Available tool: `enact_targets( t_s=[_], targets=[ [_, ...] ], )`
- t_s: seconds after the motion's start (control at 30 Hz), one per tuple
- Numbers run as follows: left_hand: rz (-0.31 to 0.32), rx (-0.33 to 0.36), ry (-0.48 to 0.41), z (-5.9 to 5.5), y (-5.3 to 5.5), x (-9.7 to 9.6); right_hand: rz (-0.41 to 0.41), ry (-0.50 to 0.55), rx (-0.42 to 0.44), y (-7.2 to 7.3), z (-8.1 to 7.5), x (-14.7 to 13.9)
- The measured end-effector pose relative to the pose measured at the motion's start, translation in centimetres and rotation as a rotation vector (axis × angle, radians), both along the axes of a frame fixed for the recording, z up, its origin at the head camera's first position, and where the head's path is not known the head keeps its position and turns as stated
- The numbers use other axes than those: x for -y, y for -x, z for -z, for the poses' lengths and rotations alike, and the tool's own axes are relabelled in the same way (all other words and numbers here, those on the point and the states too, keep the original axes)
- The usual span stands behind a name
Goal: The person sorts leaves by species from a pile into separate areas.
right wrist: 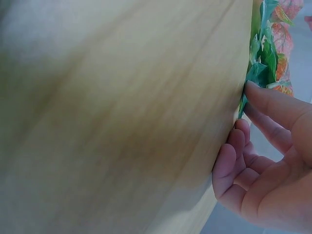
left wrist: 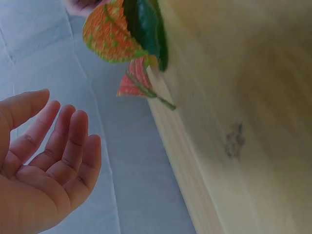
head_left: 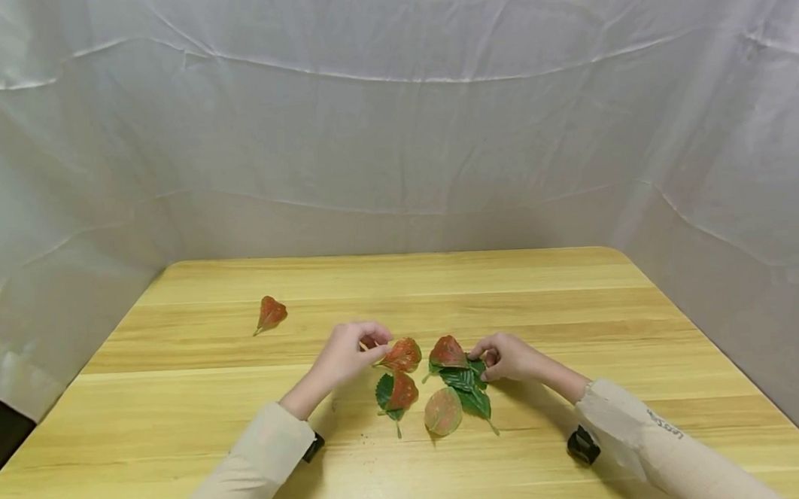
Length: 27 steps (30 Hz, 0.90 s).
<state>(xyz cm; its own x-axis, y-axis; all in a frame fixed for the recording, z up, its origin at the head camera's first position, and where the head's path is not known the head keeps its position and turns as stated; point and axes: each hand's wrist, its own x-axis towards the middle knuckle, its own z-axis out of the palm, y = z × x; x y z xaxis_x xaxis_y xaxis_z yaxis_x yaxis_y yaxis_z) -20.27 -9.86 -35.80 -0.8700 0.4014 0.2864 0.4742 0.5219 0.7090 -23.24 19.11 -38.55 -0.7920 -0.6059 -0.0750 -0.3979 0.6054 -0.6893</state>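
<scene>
Artificial leaves lie in a loose cluster on the wooden table. My left hand (head_left: 350, 350) hovers beside a red-orange leaf (head_left: 402, 355). In the left wrist view its fingers (left wrist: 75, 141) are loosely bent, apart from the thumb, with nothing between them. My right hand (head_left: 510, 358) pinches the edge of a green leaf (head_left: 476, 366) between thumb and index finger; the right wrist view shows the thumb (right wrist: 273, 100) against it. Around it are a red leaf (head_left: 448, 352), more green leaves (head_left: 474, 402), a round pale red-green leaf (head_left: 443, 411) and a red leaf over a green one (head_left: 384, 392).
A single red leaf (head_left: 270, 313) lies apart at the back left of the wooden table (head_left: 177, 412). White cloth (head_left: 394, 144) hangs behind the table and along both sides. Small dark specks (head_left: 364, 437) mark the tabletop near the left forearm.
</scene>
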Motion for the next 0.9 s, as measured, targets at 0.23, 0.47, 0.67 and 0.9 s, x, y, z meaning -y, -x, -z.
enact_targets(
  t_s=[0.23, 0.47, 0.67, 0.9],
  targets=[
    [0.048, 0.018, 0.043, 0.3, -0.6, -0.5, 0.0, -0.013, -0.01, 0.0, 0.0, 0.0],
    [0.116, 0.141, 0.062, 0.9, -0.6, -0.8, 0.0, -0.013, -0.017, 0.0, 0.0, 0.0],
    [0.142, 0.235, 0.033, 1.3, -0.6, -0.9, 0.01, -0.006, 0.006, -0.1, -0.1, 0.0],
    [0.137, 0.314, 0.05, 1.5, -0.5, -0.9, 0.007, 0.001, 0.008, -0.1, -0.1, 0.1]
  ],
)
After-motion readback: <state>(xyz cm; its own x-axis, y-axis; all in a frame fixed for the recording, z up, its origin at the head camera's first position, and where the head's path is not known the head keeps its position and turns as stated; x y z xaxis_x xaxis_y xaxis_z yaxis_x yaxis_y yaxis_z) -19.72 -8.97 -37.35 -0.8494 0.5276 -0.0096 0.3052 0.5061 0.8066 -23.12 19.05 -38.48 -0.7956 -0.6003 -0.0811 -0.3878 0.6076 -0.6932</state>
